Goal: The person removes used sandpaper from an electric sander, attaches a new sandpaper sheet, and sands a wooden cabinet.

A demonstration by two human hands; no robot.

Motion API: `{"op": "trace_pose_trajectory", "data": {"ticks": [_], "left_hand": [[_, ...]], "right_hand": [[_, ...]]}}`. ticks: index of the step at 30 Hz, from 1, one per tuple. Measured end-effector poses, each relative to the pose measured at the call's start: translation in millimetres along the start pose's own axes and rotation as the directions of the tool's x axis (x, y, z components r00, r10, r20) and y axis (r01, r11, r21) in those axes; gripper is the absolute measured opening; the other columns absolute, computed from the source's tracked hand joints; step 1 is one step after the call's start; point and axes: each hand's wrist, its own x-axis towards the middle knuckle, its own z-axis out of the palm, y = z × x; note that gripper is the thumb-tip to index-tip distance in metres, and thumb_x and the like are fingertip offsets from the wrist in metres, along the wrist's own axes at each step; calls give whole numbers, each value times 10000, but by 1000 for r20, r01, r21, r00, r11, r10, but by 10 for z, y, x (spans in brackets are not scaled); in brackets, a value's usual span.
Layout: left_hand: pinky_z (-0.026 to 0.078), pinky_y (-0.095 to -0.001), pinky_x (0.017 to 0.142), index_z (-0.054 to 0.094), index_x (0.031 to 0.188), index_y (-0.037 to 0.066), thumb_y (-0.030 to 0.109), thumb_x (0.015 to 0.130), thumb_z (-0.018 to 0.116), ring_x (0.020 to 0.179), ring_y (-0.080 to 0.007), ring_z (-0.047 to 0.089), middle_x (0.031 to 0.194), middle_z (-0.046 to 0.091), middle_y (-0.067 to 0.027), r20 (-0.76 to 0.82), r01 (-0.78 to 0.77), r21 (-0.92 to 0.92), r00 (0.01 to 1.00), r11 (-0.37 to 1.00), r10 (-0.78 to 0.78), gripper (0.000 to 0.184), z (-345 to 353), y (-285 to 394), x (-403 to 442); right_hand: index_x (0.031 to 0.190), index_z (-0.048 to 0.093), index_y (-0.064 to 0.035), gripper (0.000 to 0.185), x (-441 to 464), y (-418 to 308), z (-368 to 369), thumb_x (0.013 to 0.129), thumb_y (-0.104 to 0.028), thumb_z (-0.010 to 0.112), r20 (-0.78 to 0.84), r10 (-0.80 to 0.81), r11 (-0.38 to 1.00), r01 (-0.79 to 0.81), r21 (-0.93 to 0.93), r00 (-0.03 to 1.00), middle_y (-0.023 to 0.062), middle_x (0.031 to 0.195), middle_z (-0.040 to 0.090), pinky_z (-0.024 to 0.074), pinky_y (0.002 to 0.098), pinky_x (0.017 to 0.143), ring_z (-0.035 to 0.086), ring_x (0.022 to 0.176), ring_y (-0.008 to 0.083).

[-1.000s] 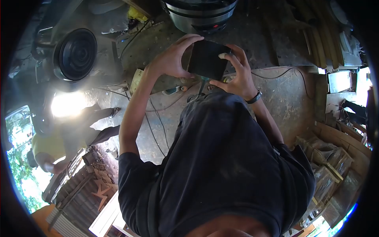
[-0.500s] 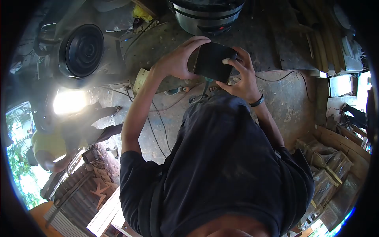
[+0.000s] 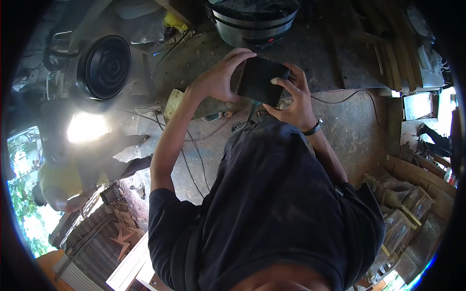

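Note:
A dark, flat square piece (image 3: pixel 262 80) is held up between my two hands, in front of my body at the bench's near edge. I cannot make out exactly what it is. My left hand (image 3: pixel 218 77) curves around its left side, fingers at the top corner and thumb near the lower corner. On the opposite side, my right hand (image 3: pixel 297 99), with a dark band at the wrist, grips the right edge, one pale-tipped finger lying over the face. Just below the piece a bit of teal shows, mostly hidden.
A dark workbench (image 3: pixel 194 56) spans the top, bearing a round silver-and-black appliance (image 3: pixel 255 29). To the left stands a round, black-rimmed object (image 3: pixel 108 68). Cords (image 3: pixel 191 145) trail over the floor. A person in yellow (image 3: pixel 73 177) bends at left. Plastic-wrapped items (image 3: pixel 395 199) lie at right.
The dark square piece has dipped slightly and turned a little, and both hands have moved down with it. Their hold looks the same.

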Motion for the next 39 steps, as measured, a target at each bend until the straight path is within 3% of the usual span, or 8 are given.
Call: {"op": "trace_pose_trajectory", "data": {"ticks": [14,22,35,39], "left_hand": [[425,-385,1139,407,1485,118,50,512,850,1356,-302,444,1467,388,-108,-8,1,0,1000,1000,-1,1071,-10,-5,8],[415,-392,1143,423,1465,122,50,494,840,1346,-301,451,1452,405,-105,-15,17,-8,1000,1000,-17,1059,-1,-11,17],[403,-394,1141,429,1472,129,103,513,854,1344,-308,459,1457,426,-107,-32,21,13,999,1000,-21,1050,9,-4,-3],[379,-402,1164,372,1509,110,95,512,859,1363,-310,449,1486,409,-123,-54,1,-13,999,1000,-1,1110,51,-55,-13]], "right_hand": [[1091,702,-105,549,20,-6,15,591,-171,919,-5,-9,1000,9,-21,1000,194,1429,421,581,421,894,637,1131,361],[1077,711,-112,551,30,-54,20,559,-119,899,-4,38,999,-38,34,999,196,1411,416,551,434,927,567,1187,387],[1093,700,-107,575,32,16,-5,567,-131,931,5,3,998,-3,57,1000,189,1421,431,561,414,910,571,1218,359],[1097,697,-107,582,32,22,-18,565,-127,933,3,-2,999,2,47,1000,192,1423,431,553,419,916,551,1239,368]]}}
